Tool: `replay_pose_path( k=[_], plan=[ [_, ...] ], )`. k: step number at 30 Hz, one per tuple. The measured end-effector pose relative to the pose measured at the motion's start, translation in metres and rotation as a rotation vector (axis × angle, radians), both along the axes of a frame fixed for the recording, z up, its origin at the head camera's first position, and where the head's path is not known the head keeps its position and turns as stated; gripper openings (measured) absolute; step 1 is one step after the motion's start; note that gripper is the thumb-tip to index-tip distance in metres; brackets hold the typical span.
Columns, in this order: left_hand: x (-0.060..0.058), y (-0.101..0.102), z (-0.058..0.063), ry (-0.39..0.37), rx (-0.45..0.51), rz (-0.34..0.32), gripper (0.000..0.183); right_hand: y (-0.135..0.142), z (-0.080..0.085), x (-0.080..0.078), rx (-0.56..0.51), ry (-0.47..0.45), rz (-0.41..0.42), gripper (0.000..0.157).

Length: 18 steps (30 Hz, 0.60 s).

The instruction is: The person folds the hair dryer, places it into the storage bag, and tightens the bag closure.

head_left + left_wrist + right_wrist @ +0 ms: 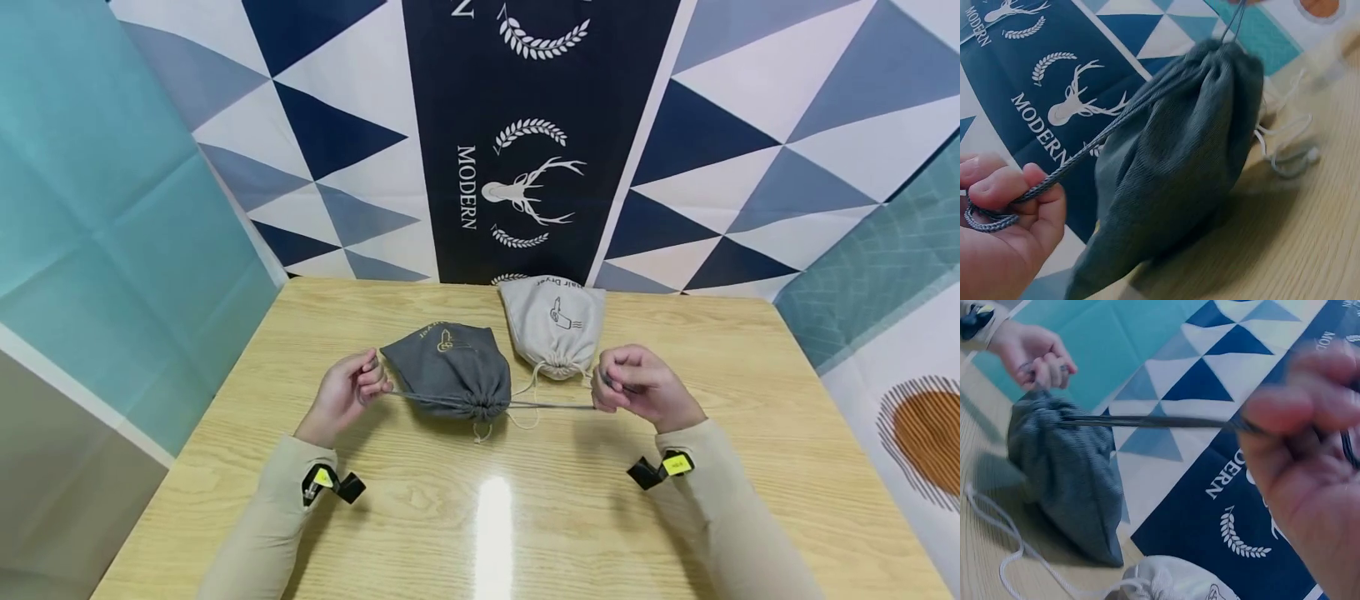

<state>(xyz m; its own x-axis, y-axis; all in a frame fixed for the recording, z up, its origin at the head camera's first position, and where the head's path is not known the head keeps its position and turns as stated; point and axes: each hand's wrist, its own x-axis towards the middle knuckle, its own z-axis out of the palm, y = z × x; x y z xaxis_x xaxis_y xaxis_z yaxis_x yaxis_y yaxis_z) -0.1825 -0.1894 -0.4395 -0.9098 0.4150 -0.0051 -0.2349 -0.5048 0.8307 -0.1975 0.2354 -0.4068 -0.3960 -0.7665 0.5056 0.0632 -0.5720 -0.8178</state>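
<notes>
A dark grey drawstring bag (450, 362) with a gold hair dryer print has its mouth gathered tight toward the front. My left hand (351, 392) grips a grey drawstring (1094, 142) that runs taut from the bag's neck, and a loop of cord curls in the palm in the left wrist view. On the other side, my right hand (637, 385) pinches the opposite drawstring (1147, 422), stretched straight out to the right. In both wrist views the bag's pleated neck shows between the two cords.
A white drawstring bag (557, 325) printed "Hair Dryer" lies at the back by the wall cloth, its mouth gathered. Its white cords (534, 400) trail forward beside the grey bag. The wooden table (420, 517) meets patterned cloth at the back and sides.
</notes>
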Motion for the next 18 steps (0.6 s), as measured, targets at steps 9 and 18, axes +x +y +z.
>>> replay_pose_path(
  k=[9,18],
  plan=[
    [-0.008,-0.005,-0.008,0.084,-0.404,0.012,0.035,-0.010,-0.016,-0.001,0.452,0.140,-0.192,0.024],
    [-0.031,-0.005,-0.010,0.029,-0.509,0.223,0.035,-0.032,-0.018,-0.007,0.911,0.396,-0.730,0.028]
  ],
)
